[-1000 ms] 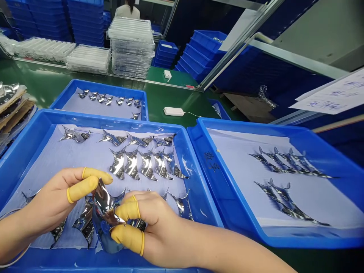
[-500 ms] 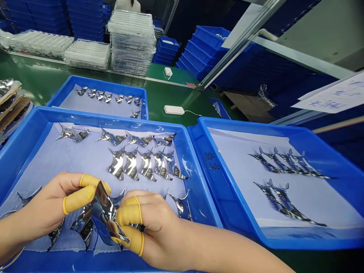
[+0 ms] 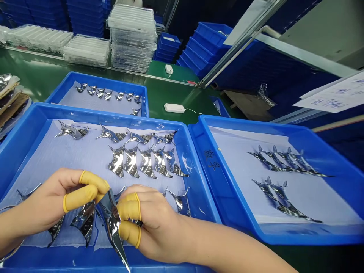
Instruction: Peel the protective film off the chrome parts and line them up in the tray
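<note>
At the lower left of the frame, the left hand (image 3: pixel 52 203) has its fingers (image 3: pixel 81 198) bunched at the upper corner of the shiny piece (image 3: pixel 112 220); whether they pinch or merely steady it, I cannot tell. The piece is tilted above the lower middle of the near tray (image 3: pixel 28 136), one narrow point reaching down to the frame's bottom edge. It looks thin and mirror-bright, so I judge it light, fairly stiff, slippery and easily scratched or smudged; the slender tips are probably its weakest spots. Just beside it, the right hand (image 3: pixel 155 223) has thumb and forefinger nearly closed on the side edge. That seems the best hold: along the rims near the broad middle, sparing the polished face, with the yellow finger covers (image 3: pixel 127 207) likely adding grip. At the right of the frame, slim pieces (image 3: pixel 284 207) lie closely grouped on the far-right tray's (image 3: pixel 284 239) liner (image 3: pixel 236 159), where rubbing could mark them
</note>
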Demonstrator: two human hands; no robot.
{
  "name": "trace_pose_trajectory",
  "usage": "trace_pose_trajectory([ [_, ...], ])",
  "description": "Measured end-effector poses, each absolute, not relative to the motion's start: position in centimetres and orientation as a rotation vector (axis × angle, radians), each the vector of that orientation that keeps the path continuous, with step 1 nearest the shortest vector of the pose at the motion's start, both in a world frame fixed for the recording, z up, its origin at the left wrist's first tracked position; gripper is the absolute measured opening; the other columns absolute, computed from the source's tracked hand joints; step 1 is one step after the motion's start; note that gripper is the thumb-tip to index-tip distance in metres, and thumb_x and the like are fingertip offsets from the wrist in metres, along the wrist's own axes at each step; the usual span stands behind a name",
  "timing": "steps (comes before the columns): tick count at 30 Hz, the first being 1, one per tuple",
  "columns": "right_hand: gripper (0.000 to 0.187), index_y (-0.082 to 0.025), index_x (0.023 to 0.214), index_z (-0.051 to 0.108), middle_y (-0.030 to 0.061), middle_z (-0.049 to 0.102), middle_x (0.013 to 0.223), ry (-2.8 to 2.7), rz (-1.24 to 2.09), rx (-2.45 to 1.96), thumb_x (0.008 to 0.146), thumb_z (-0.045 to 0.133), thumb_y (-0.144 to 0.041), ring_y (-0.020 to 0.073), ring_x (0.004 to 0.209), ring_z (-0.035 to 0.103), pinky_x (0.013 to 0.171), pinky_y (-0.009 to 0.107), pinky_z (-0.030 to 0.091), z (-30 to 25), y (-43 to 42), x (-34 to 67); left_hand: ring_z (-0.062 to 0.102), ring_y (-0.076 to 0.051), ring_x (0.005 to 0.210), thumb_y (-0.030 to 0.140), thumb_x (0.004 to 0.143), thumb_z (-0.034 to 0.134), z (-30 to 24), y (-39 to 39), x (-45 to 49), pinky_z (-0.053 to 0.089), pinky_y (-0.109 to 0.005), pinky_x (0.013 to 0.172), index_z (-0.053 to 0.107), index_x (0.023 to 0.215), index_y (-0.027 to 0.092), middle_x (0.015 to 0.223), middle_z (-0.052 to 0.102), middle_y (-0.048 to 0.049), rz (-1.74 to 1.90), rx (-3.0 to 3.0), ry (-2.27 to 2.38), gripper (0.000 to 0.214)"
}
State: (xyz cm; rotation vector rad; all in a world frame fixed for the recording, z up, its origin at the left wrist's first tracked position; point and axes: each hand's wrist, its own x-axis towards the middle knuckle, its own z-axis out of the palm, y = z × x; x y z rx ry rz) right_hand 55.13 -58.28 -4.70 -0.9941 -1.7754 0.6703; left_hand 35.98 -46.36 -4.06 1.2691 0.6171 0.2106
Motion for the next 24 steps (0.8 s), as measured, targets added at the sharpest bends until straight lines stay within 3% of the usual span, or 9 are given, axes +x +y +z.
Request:
trace_pose_trajectory([
  [7, 0.013, -0.02, 0.079, 0.054, -0.0002, 0.057, 0.063, -1.7, 0.718, -1.032, 0.092, 0.054, -0.02, 0.0129, 0.058, 0.05, 0.061, 0.026, 0.048, -5.1, -58.3, 55.1, 0.063, -0.014, 0.071, 0.043, 0.083, 0.07, -3.9, -46.2, 36.2, 0.052, -0.016, 0.065, 0.078, 0.086, 0.03, 0.078, 0.073, 0.0008, 0.176, 1.349, 0.593, 0.016],
  [11, 0.013, -0.018, 0.079, 0.057, 0.001, 0.058, 0.069, -1.522, 0.955, -1.101, 0.09, 0.06, -0.025, 0.0119, 0.061, 0.052, 0.06, 0.026, 0.048, -4.5, -58.4, 55.5, 0.063, -0.018, 0.077, 0.044, 0.086, 0.065, -3.8, -46.3, 36.2, 0.054, -0.023, 0.075, 0.078, 0.097, 0.032, 0.084, 0.075, -0.0005, 0.142, 1.359, 0.563, 0.021],
  [14, 0.015, -0.016, 0.082, 0.059, 0.0041, 0.063, 0.076, -1.396, 1.122, -1.123, 0.09, 0.062, -0.029, 0.0136, 0.068, 0.057, 0.064, 0.028, 0.051, -4.3, -58.3, 55.7, 0.06, -0.017, 0.073, 0.046, 0.087, 0.063, -3.9, -46.3, 36.2, 0.053, -0.023, 0.072, 0.078, 0.095, 0.03, 0.081, 0.073, -0.0009, 0.12, 1.39, 0.583, 0.023],
  [21, 0.012, -0.018, 0.076, 0.058, 0.0001, 0.059, 0.067, -1.481, 0.859, -1.073, 0.086, 0.064, -0.018, 0.0108, 0.06, 0.051, 0.057, 0.024, 0.047, -4.2, -58.4, 55.5, 0.056, -0.017, 0.07, 0.048, 0.085, 0.064, -3.6, -46.1, 36.2, 0.051, -0.023, 0.068, 0.077, 0.081, 0.027, 0.076, 0.068, -0.0019, 0.11, 1.428, 0.559, 0.025],
  [24, 0.013, -0.018, 0.076, 0.059, 0.0009, 0.059, 0.068, -1.43, 0.962, -1.088, 0.088, 0.062, -0.024, 0.0114, 0.061, 0.051, 0.06, 0.026, 0.049, -4.0, -58.4, 55.4, 0.054, -0.016, 0.069, 0.049, 0.085, 0.063, -3.5, -46.2, 36.2, 0.05, -0.022, 0.066, 0.076, 0.08, 0.027, 0.075, 0.066, -0.0014, 0.098, 1.422, 0.558, 0.026],
])
